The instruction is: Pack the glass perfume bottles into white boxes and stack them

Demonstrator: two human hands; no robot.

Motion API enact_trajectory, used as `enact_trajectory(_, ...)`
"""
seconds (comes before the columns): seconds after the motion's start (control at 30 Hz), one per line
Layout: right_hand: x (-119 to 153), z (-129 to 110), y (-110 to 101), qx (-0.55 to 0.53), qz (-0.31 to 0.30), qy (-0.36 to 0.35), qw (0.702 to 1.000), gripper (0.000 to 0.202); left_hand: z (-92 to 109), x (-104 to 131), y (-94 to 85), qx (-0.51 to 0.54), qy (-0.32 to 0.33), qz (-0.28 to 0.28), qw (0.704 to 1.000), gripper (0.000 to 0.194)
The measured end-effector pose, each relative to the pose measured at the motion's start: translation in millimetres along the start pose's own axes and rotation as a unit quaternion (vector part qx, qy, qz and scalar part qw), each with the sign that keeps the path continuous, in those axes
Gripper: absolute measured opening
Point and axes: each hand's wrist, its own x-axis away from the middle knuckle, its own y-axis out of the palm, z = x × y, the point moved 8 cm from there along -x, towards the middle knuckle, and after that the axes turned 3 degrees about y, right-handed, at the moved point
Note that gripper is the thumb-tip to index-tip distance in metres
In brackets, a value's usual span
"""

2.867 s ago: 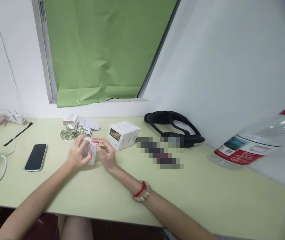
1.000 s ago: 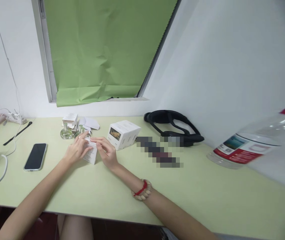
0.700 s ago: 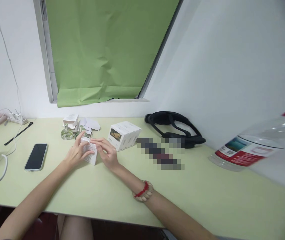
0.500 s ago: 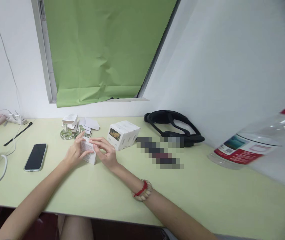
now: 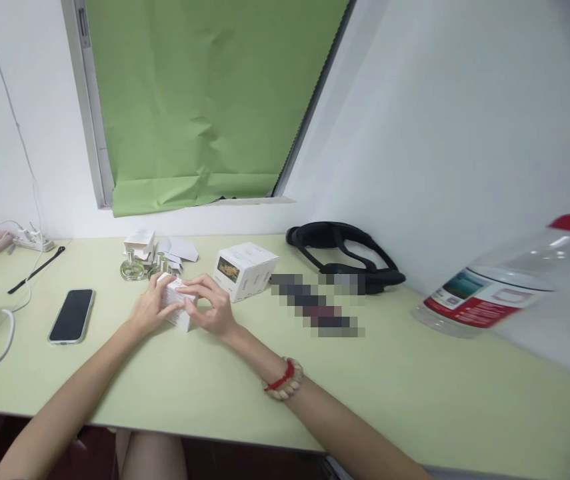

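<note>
The left hand [image 5: 149,309], just left of the frame's middle, wraps its grip around a small white box [image 5: 179,319], with thumb and fingers pinching its left side. The right hand [image 5: 213,308] meets the box from the other side, thumb and forefinger curved into a ring with their tips at its upper right; I cannot tell whether they pinch it. The box, tilted and printed with fine text, sits between the hands, low over the pale counter [image 5: 415,393].

Just behind, in the left-centre, stand a clear glass bottle [image 5: 132,269] and a second bottle [image 5: 161,261], partly hidden by the left hand. Behind them lie an open white carton [image 5: 139,241] and flattened white cardboard [image 5: 183,248]. Right of the hands, near the centre, rests a larger white box [image 5: 252,270] with a dark picture panel.

Farther out, a phone [image 5: 71,315] lies at left, a black headset [image 5: 349,257] at centre-right, and a large red-capped bottle [image 5: 489,297] tilts at far right. A green sheet [image 5: 205,100] hangs at upper centre.
</note>
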Motion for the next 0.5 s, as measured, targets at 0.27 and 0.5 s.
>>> enact_trajectory(0.27, 9, -22, 9, 0.019, -0.050, -0.053, 0.997, 0.031, 1, 0, 0.8, -0.006, -0.028, -0.032, 0.999, 0.052)
enact_trajectory(0.5, 7, -29, 10, 0.084, -0.065, -0.160, 0.981, 0.037, -23, 5, 13.7, 0.195, -0.197, -0.017, 0.961, 0.061)
